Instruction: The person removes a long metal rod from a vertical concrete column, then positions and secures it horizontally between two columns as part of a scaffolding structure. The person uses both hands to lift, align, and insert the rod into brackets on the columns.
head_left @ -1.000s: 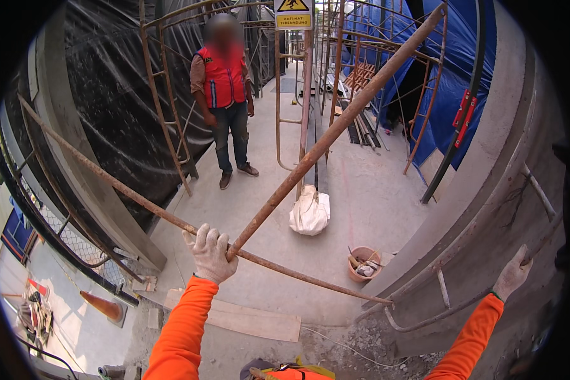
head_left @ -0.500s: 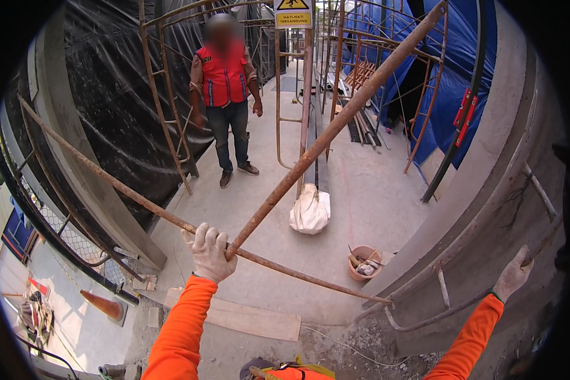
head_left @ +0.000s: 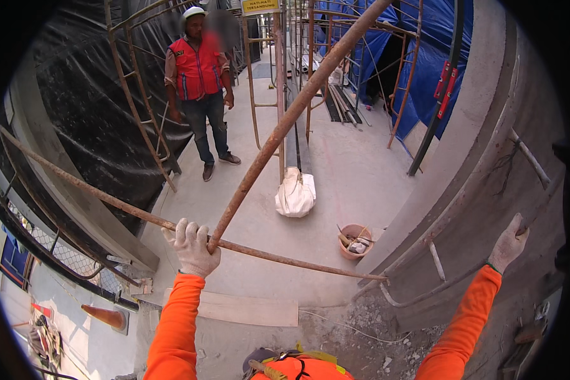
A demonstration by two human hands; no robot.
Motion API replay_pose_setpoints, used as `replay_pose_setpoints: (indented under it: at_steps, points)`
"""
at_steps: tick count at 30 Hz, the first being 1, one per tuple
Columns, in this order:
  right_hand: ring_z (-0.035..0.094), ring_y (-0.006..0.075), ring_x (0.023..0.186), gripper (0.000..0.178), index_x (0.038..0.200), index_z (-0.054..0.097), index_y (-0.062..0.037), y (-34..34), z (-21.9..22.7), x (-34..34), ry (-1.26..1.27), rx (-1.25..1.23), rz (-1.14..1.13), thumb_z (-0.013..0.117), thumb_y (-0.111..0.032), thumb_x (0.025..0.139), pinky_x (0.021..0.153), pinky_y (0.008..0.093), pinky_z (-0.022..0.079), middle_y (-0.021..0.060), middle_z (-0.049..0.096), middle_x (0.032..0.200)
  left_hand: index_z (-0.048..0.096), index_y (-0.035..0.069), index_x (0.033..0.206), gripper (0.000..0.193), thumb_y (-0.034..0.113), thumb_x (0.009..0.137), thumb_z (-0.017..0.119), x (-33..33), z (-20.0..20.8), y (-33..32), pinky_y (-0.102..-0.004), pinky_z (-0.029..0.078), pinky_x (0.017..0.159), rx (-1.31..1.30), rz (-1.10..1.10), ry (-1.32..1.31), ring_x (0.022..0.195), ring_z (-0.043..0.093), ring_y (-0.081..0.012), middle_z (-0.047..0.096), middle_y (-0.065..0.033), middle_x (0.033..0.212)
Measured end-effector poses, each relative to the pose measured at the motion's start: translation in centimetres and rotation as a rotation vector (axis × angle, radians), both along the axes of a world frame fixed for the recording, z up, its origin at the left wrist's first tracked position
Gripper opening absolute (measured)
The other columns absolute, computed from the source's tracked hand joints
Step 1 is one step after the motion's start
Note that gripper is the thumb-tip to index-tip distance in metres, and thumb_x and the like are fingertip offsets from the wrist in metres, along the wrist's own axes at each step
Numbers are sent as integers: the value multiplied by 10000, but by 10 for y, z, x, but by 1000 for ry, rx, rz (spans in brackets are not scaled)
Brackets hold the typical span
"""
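Gloves on both hands, white ones, orange sleeves coming up from below. Left hand (head_left: 193, 247) is closed around a rusty horizontal pipe (head_left: 95, 193), right where a second rusty pipe (head_left: 297, 104) slants up and away from it, so that's two pipes meeting at the grip. Right hand (head_left: 508, 244) is pressed against the curved concrete wall (head_left: 481, 145); looks like the fingers are hooked on a bar there, but it's too dark at the rim to be sure.

Down below: one person in a red vest (head_left: 199, 66) standing on the slab, one white sack (head_left: 296, 193), one orange bucket (head_left: 354, 240) with bits in it, one pale board (head_left: 247, 310).

Compared to a second ago, both hands are in the same spots, and the person below is standing in about the same place.
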State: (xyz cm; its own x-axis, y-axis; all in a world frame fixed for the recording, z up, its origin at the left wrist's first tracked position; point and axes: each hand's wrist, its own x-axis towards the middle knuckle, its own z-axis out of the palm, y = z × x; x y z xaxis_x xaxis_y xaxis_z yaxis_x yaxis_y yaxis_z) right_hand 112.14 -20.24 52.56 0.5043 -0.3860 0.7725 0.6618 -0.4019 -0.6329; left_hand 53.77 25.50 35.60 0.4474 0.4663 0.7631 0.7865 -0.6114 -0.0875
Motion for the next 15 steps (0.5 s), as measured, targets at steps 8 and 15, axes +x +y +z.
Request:
replay_pose_setpoints:
  at_steps: [8,15]
  points:
    - [572,166,761,463,974,654,18,4,2,-11,1,-7,-52,723,-440,986,767,336,504,36,626,822,599,235,1126,486,228,681,795,11,-4,-3,-779,111,1187,127,-25,16,1399,405,-310,511,-4,1203]
    - [580,171,811,503,922,664,27,-14,-11,24,65,10,37,734,-469,966,810,325,498,42,638,849,639,245,1129,504,264,654,806,1,-12,4,-770,117,1178,-19,55,58,1412,394,-318,528,-19,1217]
